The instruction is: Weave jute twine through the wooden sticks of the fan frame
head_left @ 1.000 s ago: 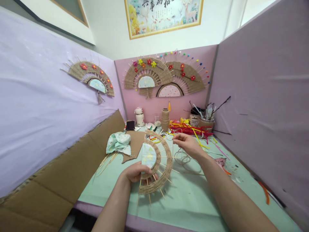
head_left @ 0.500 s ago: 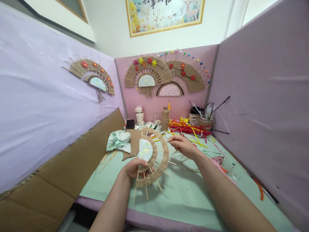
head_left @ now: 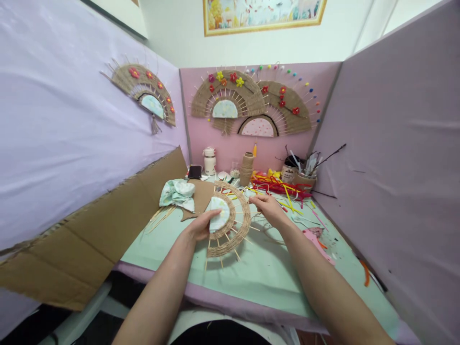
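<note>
A half-round fan [head_left: 246,218] of woven jute twine on thin wooden sticks is held tilted above the table, its straight side to the left. My left hand [head_left: 201,225] grips it at that side, thumb across the pale floral cloth centre, the other fingers mostly hidden behind. Just off the outer woven band, my right hand [head_left: 268,208] is closed in a pinch by the upper right sticks. Loose twine [head_left: 273,235] loops below it on the table; the strand at the fingertips is barely visible.
Crumpled floral cloth [head_left: 177,194] and brown cardboard [head_left: 199,191] lie left. A twine spool [head_left: 247,168], a white bottle [head_left: 209,160] and red and yellow pipe cleaners [head_left: 276,184] stand or lie behind. A long cardboard sheet [head_left: 89,230] borders the left. Finished fans [head_left: 230,91] hang on the panels.
The view has tilted down. My left thumb has shifted further up onto the cloth centre, and the fan has turned slightly. My right hand remains pinched beside the outer band.
</note>
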`<control>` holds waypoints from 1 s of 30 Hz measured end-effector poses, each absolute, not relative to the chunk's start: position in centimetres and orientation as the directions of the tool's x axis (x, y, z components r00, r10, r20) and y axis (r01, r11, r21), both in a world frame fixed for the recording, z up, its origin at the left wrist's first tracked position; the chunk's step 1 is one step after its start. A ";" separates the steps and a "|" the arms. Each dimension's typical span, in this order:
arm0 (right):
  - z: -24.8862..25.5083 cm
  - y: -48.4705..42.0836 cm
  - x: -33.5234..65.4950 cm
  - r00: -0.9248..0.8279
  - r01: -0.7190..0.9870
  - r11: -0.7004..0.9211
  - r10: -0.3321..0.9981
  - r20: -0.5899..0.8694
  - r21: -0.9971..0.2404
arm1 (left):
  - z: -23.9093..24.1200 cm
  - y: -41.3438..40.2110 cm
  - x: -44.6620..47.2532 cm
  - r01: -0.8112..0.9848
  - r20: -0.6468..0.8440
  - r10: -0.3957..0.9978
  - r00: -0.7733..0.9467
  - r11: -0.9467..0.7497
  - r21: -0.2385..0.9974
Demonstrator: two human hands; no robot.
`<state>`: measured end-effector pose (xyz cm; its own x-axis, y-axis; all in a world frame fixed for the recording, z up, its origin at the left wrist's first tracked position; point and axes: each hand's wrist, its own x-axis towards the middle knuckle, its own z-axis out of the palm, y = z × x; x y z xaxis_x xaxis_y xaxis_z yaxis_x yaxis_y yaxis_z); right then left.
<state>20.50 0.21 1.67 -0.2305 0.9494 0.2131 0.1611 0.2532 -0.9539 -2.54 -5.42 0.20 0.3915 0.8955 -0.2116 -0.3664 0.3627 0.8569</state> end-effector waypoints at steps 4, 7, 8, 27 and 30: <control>1.4 0.0 20.1 -0.250 0.203 0.241 0.950 0.187 -0.949 | 0.3 -4.4 -2.0 -0.491 -0.259 0.959 0.113 0.281 0.825; 1.1 0.1 19.8 -0.306 0.141 0.238 0.934 0.186 -0.961 | 0.2 -4.0 -2.1 -0.518 -0.259 0.961 0.094 0.269 0.812; 1.0 0.1 19.7 -0.332 0.109 0.238 0.924 0.191 -0.965 | 0.2 -4.1 -2.1 -0.530 -0.246 0.965 0.094 0.257 0.808; 1.6 0.4 20.4 -0.301 0.230 0.480 0.862 0.408 -0.846 | 0.5 -5.7 -1.9 -0.424 -0.239 0.919 0.312 0.360 0.831; 1.5 0.5 20.5 -0.258 0.276 0.551 0.832 0.492 -0.787 | 1.0 -6.1 -1.7 -0.406 -0.269 0.918 0.291 0.373 0.834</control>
